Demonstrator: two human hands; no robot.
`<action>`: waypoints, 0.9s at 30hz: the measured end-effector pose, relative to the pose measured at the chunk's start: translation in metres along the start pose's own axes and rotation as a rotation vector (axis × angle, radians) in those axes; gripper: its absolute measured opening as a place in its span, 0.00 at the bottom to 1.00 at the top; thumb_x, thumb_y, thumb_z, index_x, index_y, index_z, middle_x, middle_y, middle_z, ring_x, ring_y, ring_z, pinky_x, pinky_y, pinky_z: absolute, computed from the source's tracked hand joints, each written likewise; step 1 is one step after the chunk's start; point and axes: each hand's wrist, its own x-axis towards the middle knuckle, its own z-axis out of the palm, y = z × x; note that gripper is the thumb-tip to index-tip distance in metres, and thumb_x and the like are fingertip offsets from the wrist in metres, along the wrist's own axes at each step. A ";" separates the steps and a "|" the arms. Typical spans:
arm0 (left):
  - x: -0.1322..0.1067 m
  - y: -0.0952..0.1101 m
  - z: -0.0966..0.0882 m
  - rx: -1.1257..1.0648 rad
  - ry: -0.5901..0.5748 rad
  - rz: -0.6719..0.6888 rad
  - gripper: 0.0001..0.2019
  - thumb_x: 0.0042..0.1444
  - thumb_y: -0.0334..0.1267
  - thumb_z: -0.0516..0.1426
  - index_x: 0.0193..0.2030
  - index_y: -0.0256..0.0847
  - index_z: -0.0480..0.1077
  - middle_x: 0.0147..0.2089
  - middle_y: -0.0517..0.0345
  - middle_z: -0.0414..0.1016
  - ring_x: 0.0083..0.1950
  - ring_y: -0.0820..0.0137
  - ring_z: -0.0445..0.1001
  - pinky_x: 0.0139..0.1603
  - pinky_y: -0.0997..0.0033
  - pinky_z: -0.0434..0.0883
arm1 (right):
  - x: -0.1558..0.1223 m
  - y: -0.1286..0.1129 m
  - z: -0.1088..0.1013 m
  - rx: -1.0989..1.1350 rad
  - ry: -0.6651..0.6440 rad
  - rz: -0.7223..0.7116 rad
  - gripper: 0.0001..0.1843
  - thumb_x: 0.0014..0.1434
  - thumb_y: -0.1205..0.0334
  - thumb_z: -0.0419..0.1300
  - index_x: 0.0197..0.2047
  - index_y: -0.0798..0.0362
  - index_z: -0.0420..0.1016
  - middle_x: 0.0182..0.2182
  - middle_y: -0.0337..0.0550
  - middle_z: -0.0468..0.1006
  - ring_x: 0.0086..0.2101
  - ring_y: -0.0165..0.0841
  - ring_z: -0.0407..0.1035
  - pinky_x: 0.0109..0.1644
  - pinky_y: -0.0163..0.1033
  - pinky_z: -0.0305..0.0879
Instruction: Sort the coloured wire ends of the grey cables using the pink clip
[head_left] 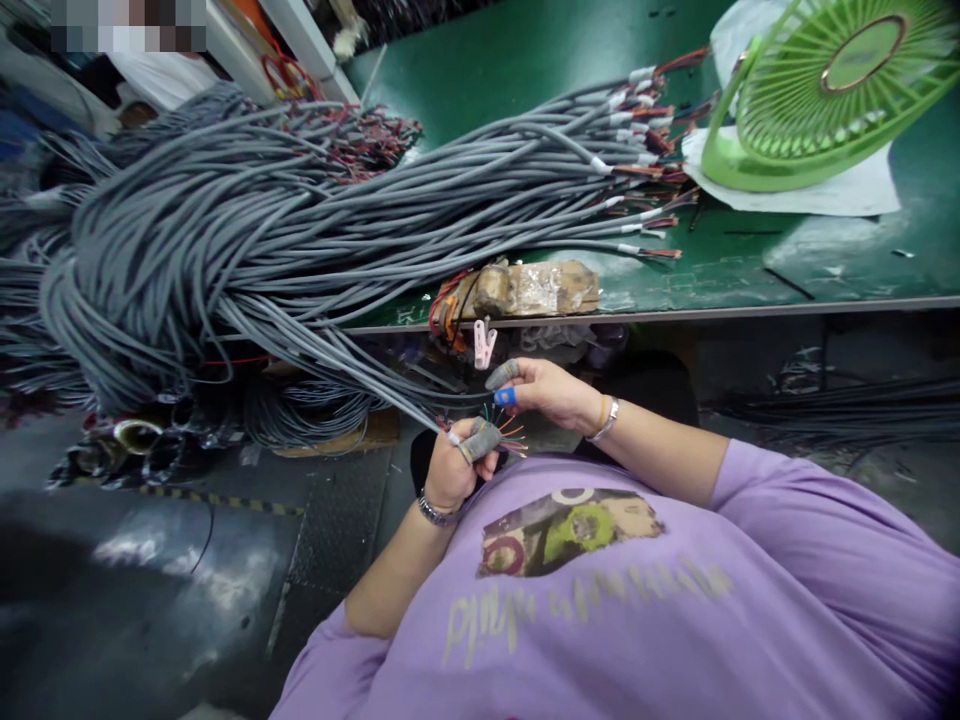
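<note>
Worker in lavender shirt (600, 620), seen at edge of green table (480, 75). Left hand (461, 462), watch on wrist, closed around stripped end of grey cable (421, 414), just in front of shirt; coloured wires (513, 432) fan out past fingers. Right hand (551, 393), fingertips drawn close together just beside wires; cannot tell whether they pinch one. Cable pile (300, 230) sprawls beyond, green fan (862, 70) at right.

A green workbench (480, 90) overlooks dark, shiny flooring (225, 600).

Moderate light, glare on green tabletop (814, 242) and floor (225, 580), deep shadow underneath, blurred edges
</note>
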 end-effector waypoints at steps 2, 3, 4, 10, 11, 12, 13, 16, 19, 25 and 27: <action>-0.001 0.002 -0.001 -0.013 -0.001 0.000 0.17 0.45 0.50 0.64 0.22 0.37 0.70 0.13 0.62 0.66 0.11 0.79 0.58 0.11 0.79 0.54 | 0.002 -0.002 -0.004 0.074 0.055 0.024 0.09 0.48 0.68 0.68 0.34 0.56 0.74 0.24 0.36 0.75 0.24 0.24 0.68 0.29 0.29 0.67; -0.001 0.004 -0.001 -0.026 -0.005 0.002 0.17 0.45 0.49 0.64 0.22 0.36 0.71 0.12 0.61 0.66 0.11 0.79 0.58 0.11 0.79 0.54 | 0.003 -0.004 -0.006 0.112 0.072 0.043 0.07 0.52 0.64 0.67 0.34 0.56 0.73 0.24 0.37 0.75 0.24 0.24 0.68 0.29 0.30 0.68; -0.001 0.007 -0.002 -0.043 -0.013 0.006 0.17 0.45 0.50 0.64 0.22 0.36 0.71 0.12 0.61 0.66 0.11 0.79 0.58 0.11 0.80 0.54 | 0.004 -0.006 -0.008 0.143 0.081 0.064 0.08 0.56 0.60 0.65 0.34 0.56 0.73 0.25 0.38 0.75 0.24 0.25 0.69 0.28 0.30 0.68; 0.013 0.031 -0.002 -0.143 -0.107 0.036 0.18 0.42 0.51 0.66 0.21 0.36 0.70 0.10 0.62 0.62 0.09 0.79 0.55 0.09 0.79 0.49 | 0.016 -0.024 -0.002 0.112 -0.075 0.181 0.22 0.61 0.43 0.58 0.35 0.57 0.72 0.30 0.43 0.76 0.24 0.26 0.69 0.26 0.31 0.68; 0.017 0.035 -0.001 -0.159 -0.123 0.036 0.18 0.42 0.51 0.66 0.21 0.36 0.70 0.10 0.62 0.62 0.08 0.79 0.55 0.09 0.79 0.49 | 0.018 -0.025 0.001 0.087 -0.110 0.162 0.22 0.59 0.42 0.60 0.35 0.56 0.72 0.30 0.43 0.76 0.24 0.26 0.68 0.25 0.30 0.66; 0.020 0.038 -0.001 -0.178 -0.137 0.037 0.18 0.41 0.50 0.66 0.20 0.37 0.70 0.09 0.62 0.61 0.08 0.79 0.55 0.08 0.79 0.49 | 0.020 -0.026 0.004 0.054 -0.124 0.119 0.23 0.57 0.42 0.62 0.35 0.56 0.72 0.29 0.42 0.76 0.23 0.25 0.67 0.25 0.30 0.64; 0.023 0.040 0.000 -0.200 -0.150 0.039 0.18 0.41 0.50 0.66 0.20 0.37 0.69 0.09 0.62 0.61 0.08 0.78 0.55 0.08 0.79 0.49 | 0.022 -0.025 0.007 0.013 -0.109 0.053 0.23 0.54 0.42 0.64 0.34 0.56 0.73 0.27 0.40 0.75 0.22 0.24 0.65 0.24 0.29 0.61; 0.030 0.044 0.000 -0.267 -0.174 0.037 0.17 0.40 0.49 0.67 0.20 0.37 0.69 0.09 0.63 0.59 0.08 0.78 0.55 0.08 0.80 0.50 | 0.026 -0.019 0.011 -0.111 0.064 -0.189 0.26 0.49 0.39 0.66 0.29 0.57 0.72 0.20 0.36 0.70 0.19 0.21 0.57 0.22 0.28 0.51; 0.035 0.043 -0.001 -0.328 -0.193 0.009 0.15 0.40 0.46 0.67 0.22 0.37 0.71 0.08 0.64 0.59 0.08 0.78 0.55 0.08 0.80 0.51 | 0.031 -0.012 0.013 -0.044 0.116 -0.234 0.29 0.48 0.34 0.63 0.29 0.56 0.73 0.21 0.36 0.70 0.20 0.22 0.56 0.23 0.30 0.52; 0.045 0.036 -0.002 -0.433 -0.276 0.001 0.13 0.42 0.43 0.67 0.25 0.34 0.74 0.09 0.62 0.63 0.07 0.78 0.55 0.08 0.81 0.53 | 0.039 -0.011 0.020 0.332 -0.027 -0.030 0.27 0.52 0.38 0.64 0.33 0.58 0.75 0.24 0.38 0.72 0.23 0.24 0.60 0.27 0.32 0.57; 0.047 0.033 -0.003 -0.450 -0.295 -0.003 0.12 0.43 0.42 0.66 0.25 0.34 0.74 0.10 0.62 0.63 0.07 0.78 0.56 0.08 0.82 0.54 | 0.041 -0.012 0.023 0.386 0.010 -0.037 0.25 0.51 0.40 0.65 0.32 0.58 0.76 0.22 0.37 0.71 0.23 0.24 0.60 0.26 0.31 0.56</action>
